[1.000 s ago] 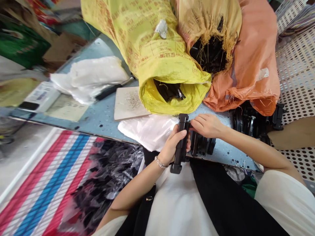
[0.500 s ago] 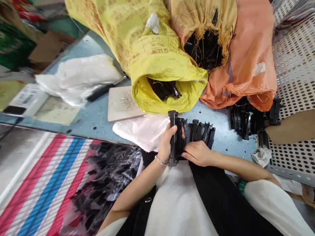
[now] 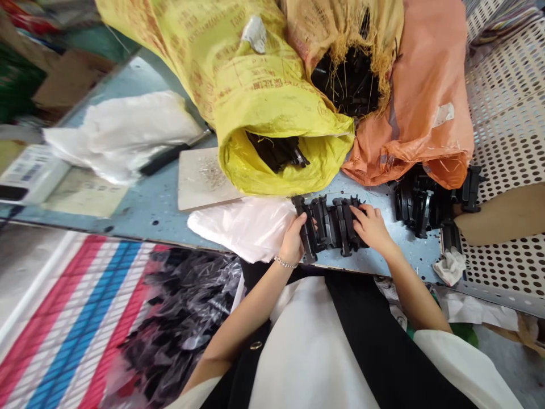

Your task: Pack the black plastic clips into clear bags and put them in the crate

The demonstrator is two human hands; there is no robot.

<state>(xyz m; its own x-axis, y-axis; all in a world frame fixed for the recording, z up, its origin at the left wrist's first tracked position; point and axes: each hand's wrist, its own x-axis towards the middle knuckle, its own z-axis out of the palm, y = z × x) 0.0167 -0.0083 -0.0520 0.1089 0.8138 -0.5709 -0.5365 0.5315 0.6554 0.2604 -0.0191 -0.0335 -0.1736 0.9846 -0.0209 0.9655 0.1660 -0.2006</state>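
My left hand (image 3: 293,241) grips a black plastic part (image 3: 308,230) at the left end of a row of similar ribbed parts (image 3: 343,227) lying on the blue-grey table (image 3: 157,210). My right hand (image 3: 372,228) has its fingers curled over the right end of that row. Behind them, a yellow woven sack (image 3: 272,85) lies on its side with black parts (image 3: 276,150) inside its mouth. More black parts lie in a heap (image 3: 419,204) to the right.
An orange sack (image 3: 426,102) and a tan sack (image 3: 344,34) sit beside the yellow one. A white plastic bag (image 3: 242,227) lies left of my hands. Nearby are a board with shavings (image 3: 204,179) and a black-handled tool (image 3: 164,159). A striped bag (image 3: 80,318) lies below the table's edge.
The black part in my left hand has tilted down from upright to lie in line with the row. My right hand has moved from near it onto the row's right end.
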